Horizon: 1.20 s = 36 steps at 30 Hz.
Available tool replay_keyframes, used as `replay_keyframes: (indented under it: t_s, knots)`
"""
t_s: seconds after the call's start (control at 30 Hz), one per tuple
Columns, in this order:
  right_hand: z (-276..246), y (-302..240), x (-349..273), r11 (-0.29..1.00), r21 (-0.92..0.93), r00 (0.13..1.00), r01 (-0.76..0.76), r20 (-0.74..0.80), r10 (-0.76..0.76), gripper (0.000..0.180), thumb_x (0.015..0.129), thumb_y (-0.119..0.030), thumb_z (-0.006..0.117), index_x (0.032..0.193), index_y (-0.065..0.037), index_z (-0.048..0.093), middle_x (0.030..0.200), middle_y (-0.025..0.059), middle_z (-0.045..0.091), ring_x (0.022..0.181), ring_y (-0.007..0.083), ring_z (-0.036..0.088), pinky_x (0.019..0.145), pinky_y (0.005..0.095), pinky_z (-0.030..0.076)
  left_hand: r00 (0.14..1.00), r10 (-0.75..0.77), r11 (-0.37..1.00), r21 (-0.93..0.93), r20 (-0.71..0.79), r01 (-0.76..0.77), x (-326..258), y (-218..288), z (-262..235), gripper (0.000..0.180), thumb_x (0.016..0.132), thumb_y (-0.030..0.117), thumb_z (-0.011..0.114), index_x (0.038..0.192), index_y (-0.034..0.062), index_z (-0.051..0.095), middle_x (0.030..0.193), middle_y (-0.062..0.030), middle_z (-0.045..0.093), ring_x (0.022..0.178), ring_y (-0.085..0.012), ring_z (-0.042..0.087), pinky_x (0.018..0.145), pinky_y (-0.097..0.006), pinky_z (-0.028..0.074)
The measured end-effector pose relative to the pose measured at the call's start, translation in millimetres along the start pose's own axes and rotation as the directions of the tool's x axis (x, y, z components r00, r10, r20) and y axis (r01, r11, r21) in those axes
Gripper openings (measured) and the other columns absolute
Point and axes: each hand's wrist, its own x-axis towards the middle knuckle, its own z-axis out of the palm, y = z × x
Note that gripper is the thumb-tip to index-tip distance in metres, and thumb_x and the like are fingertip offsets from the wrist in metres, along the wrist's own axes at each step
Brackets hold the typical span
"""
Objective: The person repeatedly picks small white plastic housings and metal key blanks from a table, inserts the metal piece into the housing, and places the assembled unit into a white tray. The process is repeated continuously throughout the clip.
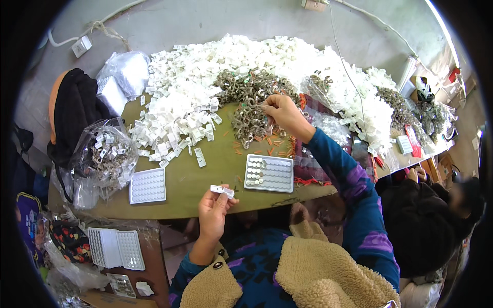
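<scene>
Tabletop (205, 177), olive green, carries a great heap of white plastic pieces (215, 72) along its far side, well beyond the grey tray (268, 173). Nearer that tray lies a pile of metal clips (251, 100), where the right hand (282, 113) reaches, fingers pinched among them; what it grips cannot be made out. Left of the tray, at the tabletop's near edge, the left hand (213, 213) pinches a small white clip piece (222, 191), its long axis running left to right. Bare tabletop stays open between the tray and an empty white tray (148, 186).
</scene>
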Motion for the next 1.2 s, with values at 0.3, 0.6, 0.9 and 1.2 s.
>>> replay_keyframes:
  t_s: [0.3,0.6,0.9,1.2]
  knots:
    - [13,-43,-19,0.992,-0.113,0.992,0.05,-0.106,-0.062,0.014,0.087,-0.009,0.065,0.084,0.005,0.065,0.066,0.0181,0.064,0.059,0.0248,0.063,0.058,0.037,0.05,0.98,-0.141,0.929,-0.325,0.14,0.18,-6,17,-2,0.027,0.103,0.021,0.053,0.12,0.0006,0.056,0.116,-0.0166,0.063,0.082,-0.0135,0.062,0.074,-0.03,0.056]
    - [91,-53,-190,0.969,0.104,0.974,0.223,-0.075,-0.216,0.009,0.087,-0.002,0.068,0.094,0.001,0.063,0.078,0.0168,0.064,0.067,0.0298,0.064,0.061,0.0349,0.05,0.925,-0.25,0.681,-0.628,0.285,0.377,-16,17,1,0.032,0.103,0.027,0.052,0.123,0.0025,0.054,0.135,-0.0239,0.053,0.086,-0.0141,0.063,0.068,-0.026,0.057]
    - [89,-40,-210,0.919,0.348,0.979,0.185,0.017,-0.204,0.009,0.092,-0.006,0.067,0.092,0.002,0.065,0.078,0.0073,0.06,0.066,0.0148,0.057,0.059,0.0284,0.047,0.946,-0.085,0.953,-0.252,0.313,0.169,-32,24,1,0.034,0.101,0.026,0.056,0.115,-0.0045,0.054,0.113,-0.0195,0.057,0.082,-0.0211,0.065,0.059,-0.028,0.058]
    - [88,-47,-192,0.74,0.584,0.933,-0.334,0.319,0.169,0.016,0.092,-0.011,0.07,0.092,0.004,0.066,0.077,0.0008,0.064,0.07,0.006,0.057,0.062,0.0226,0.049,0.789,0.098,0.405,0.7,0.606,-0.588,-37,43,24,0.028,0.08,0.004,0.072,0.104,0.0019,0.06,0.1,-0.0127,0.064,0.085,-0.0313,0.066,0.069,-0.034,0.055]
